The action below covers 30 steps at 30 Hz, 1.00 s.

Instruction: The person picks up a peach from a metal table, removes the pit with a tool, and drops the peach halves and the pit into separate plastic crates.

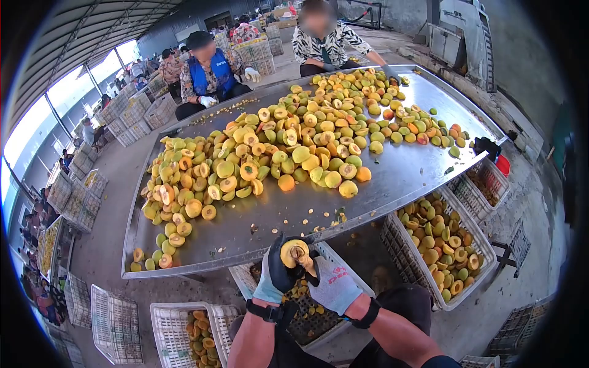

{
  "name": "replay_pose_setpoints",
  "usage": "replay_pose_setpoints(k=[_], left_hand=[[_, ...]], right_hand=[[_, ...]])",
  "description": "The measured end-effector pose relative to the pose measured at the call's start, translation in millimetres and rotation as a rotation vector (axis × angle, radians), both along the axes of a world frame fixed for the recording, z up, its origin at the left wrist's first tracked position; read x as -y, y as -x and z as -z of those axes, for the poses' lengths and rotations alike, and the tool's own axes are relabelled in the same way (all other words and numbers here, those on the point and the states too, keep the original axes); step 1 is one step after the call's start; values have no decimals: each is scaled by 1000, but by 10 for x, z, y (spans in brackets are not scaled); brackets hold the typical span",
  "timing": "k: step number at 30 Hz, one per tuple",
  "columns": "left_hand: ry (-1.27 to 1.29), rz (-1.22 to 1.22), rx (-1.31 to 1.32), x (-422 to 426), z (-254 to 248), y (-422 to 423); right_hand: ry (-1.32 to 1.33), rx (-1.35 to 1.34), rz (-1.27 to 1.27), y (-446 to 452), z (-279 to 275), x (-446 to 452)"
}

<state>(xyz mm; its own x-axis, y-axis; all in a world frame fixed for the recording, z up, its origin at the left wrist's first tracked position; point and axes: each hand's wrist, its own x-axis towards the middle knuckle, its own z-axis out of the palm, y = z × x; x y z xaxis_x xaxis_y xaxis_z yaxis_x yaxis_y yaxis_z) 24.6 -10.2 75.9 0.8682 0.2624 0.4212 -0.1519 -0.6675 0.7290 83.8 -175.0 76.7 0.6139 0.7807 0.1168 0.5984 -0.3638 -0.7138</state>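
My left hand (277,273), in a grey and black glove, is closed around a halved yellow fruit (294,252) at the table's near edge. The cut face, with a brown centre, is turned up toward me. My right hand (333,283), in a similar glove with red print, has its fingers bent against the fruit's right side; what its fingertips pinch is too small to make out. Both hands are above a white crate (331,328) with scraps in it. Beyond them, a large heap of halved yellow-green fruit (264,150) lies on the metal table (270,214).
Two people sit at the table's far side, one in a blue vest (215,73), one in a patterned shirt (331,46). A crate of fruit (485,270) stands at right, another (175,313) at lower left. Stacked crates (126,116) and more people are behind on the left.
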Motion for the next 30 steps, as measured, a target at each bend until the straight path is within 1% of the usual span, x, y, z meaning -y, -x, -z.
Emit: replay_pose_setpoints(k=[2,4,5,7,10,13,14,16,17,18,19,20,22,26,29,30], left_hand=[[32,-4,-3,87,-75,-5],[569,16,-34,175,-86,-10],[569,16,-34,150,-47,-7],[-25,-81,3,84,29,-13],[-97,-98,17,101,-7,-3],[-149,-71,-21,-16,72,24],[-149,-73,-21,-27,80,33],[-25,-58,3,-46,95,59],[-24,-58,-1,-85,167,67],[105,-13,-66,-150,283,64],[233,32,-131,-174,288,60],[233,31,-132,-184,289,76],[175,55,-26,-181,263,100],[271,-7,-122,-136,286,94],[205,-53,-77,-144,252,118],[157,22,-75,-183,198,132]], right_hand=[[31,-22,10,6,-8,-7],[-6,-46,12,19,-38,2],[-7,-46,12,18,-41,-4],[7,-55,16,16,-50,-13],[58,-120,13,18,-190,2],[81,-116,-25,11,-13,-26],[82,-115,-28,5,-3,-29],[96,-150,-37,4,22,-35],[97,-153,-38,2,49,-31],[118,-149,-67,-10,74,-26],[137,-144,-97,-17,77,-26],[137,-145,-98,-14,56,-16],[180,-152,-113,-8,-18,14],[104,-132,-153,-24,216,-19],[67,-200,-174,-41,158,-43],[119,-177,-189,-50,91,-27]])
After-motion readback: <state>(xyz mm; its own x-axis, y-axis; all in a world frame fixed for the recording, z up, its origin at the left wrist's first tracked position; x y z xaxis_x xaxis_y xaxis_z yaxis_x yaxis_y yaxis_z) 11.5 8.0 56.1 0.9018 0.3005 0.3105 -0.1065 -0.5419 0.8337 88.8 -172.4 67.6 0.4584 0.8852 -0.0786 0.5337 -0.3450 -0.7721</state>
